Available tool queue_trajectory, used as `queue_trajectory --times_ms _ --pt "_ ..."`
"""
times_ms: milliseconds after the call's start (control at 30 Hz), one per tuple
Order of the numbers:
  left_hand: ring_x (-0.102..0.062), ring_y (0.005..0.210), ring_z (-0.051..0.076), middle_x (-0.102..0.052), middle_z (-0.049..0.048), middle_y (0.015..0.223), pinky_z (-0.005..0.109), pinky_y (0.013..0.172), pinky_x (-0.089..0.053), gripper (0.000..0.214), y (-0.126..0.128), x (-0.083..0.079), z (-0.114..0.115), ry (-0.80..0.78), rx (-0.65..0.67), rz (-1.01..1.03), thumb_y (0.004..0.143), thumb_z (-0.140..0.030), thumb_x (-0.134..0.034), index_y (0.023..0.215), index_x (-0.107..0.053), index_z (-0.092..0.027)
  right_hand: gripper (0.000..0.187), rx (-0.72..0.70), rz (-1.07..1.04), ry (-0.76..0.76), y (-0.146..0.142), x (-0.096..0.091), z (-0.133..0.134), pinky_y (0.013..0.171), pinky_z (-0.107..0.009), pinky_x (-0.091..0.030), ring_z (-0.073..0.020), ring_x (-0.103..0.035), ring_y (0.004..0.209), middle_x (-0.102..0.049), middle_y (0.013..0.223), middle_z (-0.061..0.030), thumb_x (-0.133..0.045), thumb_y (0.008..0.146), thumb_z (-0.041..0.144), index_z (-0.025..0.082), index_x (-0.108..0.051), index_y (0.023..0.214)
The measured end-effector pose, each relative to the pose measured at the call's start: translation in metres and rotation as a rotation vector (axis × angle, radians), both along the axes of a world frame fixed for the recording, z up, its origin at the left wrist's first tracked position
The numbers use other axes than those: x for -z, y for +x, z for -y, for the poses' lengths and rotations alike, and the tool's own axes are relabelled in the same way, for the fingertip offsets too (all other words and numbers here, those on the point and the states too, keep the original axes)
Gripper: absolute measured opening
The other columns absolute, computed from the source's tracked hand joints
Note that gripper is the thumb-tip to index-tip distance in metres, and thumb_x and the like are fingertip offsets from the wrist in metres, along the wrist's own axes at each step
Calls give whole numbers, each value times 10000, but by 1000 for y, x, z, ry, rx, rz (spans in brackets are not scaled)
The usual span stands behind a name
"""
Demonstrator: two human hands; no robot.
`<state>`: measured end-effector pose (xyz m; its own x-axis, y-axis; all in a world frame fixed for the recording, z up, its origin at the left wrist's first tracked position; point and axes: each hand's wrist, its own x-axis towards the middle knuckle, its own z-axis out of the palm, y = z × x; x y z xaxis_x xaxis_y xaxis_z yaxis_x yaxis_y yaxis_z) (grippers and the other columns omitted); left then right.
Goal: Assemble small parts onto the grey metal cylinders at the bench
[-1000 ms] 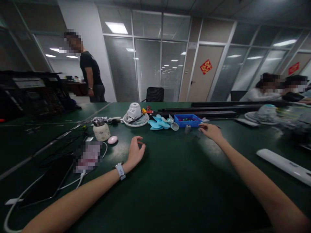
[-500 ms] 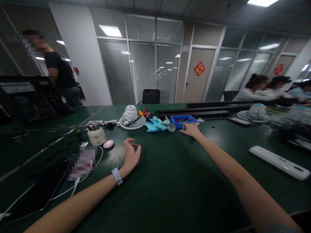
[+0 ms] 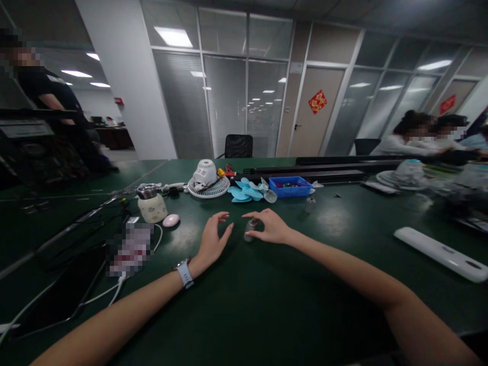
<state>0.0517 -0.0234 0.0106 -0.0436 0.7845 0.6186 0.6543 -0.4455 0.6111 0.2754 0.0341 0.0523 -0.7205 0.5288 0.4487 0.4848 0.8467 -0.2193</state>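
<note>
Between the thumb and fingers of my right hand (image 3: 270, 226) is a small grey cylinder (image 3: 249, 231), perhaps metal, partly covered by the fingers. Just to its left my left hand (image 3: 216, 237), with a watch on the wrist, holds nothing; its fingers are curved and apart from the thumb. A second small greyish cylinder (image 3: 310, 205) stands on the green table (image 3: 244, 300), to the right of my right hand. Beyond the hands lie light-blue fan blades (image 3: 247, 191) and a blue tray (image 3: 290, 190) with small parts inside.
A white fan housing (image 3: 206, 178) sits behind the blades. At left are a cream jar (image 3: 151, 206), a pink oval object (image 3: 171, 220), a dark tablet (image 3: 61, 290) and cables. A long white piece (image 3: 438, 253) lies at right. Other people are at far left and right.
My right hand has come from beside the blue tray toward the middle, bringing the small grey cylinder near my left hand. My left hand has shifted slightly right. The view has tilted a little.
</note>
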Motion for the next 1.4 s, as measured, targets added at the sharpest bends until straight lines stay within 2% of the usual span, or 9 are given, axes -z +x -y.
queue_trajectory --times_ms 100,200,367,500,700,867,1167,1233,1400 --pt "-582 1075 212 -609 69 1184 404 908 -455 447 9 -5 11 -10 98 -42 867 -386 -581 1271 -446 -247 546 -63 -50 -66 -16 5 19 853 -361 -428 -204 -642 909 -687 995 -49 -716 763 360 214 -519 1251" --pt "-566 1143 229 -609 76 1233 439 949 -433 541 17 -8 18 -33 137 -42 858 -398 -598 1338 -386 -264 540 -63 -189 -209 -19 17 21 811 -335 -472 -184 -642 887 -668 990 -44 -718 741 262 205 -475 1220" --pt "-567 1170 246 -660 74 1176 477 985 -405 574 27 -16 18 -59 125 21 833 -372 -630 1339 -382 -259 551 -35 -377 -346 -20 41 17 734 -312 -510 -162 -639 813 -638 937 -19 -729 724 302 217 -419 1171" --pt "-632 1074 235 -719 47 1010 472 985 -412 600 33 -23 16 -88 147 91 804 -347 -660 1328 -387 -240 520 -20 -455 -352 -22 50 17 712 -316 -518 -163 -644 793 -632 910 -5 -728 722 322 230 -385 1101" --pt "-694 914 211 -734 16 862 439 946 -458 557 34 -29 13 -122 176 157 775 -308 -689 1265 -434 -236 472 33 -434 -295 -22 48 24 693 -337 -530 -188 -661 790 -632 901 -13 -725 727 365 239 -376 1018" --pt "-695 926 200 -747 26 874 405 917 -479 534 23 -27 16 -133 181 223 764 -309 -706 1212 -428 -227 493 55 -415 -253 -24 49 25 692 -343 -535 -201 -668 808 -612 911 -23 -741 712 378 237 -367 1002" --pt "-693 941 207 -745 34 877 407 914 -473 453 4 -32 16 -39 39 243 777 -366 -693 1119 -433 -221 471 34 -374 -234 -23 45 28 684 -324 -538 -179 -658 791 -611 955 -36 -725 734 376 228 -393 1033" --pt "-692 952 213 -746 31 876 413 914 -476 471 0 -29 17 -69 47 212 767 -368 -700 1125 -432 -223 492 26 -364 -236 -21 44 29 684 -322 -537 -177 -655 791 -616 967 -37 -720 738 372 230 -391 1076" --pt "-690 977 215 -754 26 885 424 913 -486 473 -9 -10 26 -282 118 109 769 -329 -687 1153 -427 -235 563 33 -318 -214 -19 41 28 718 -326 -532 -171 -644 795 -624 974 -35 -702 750 324 226 -388 1207"
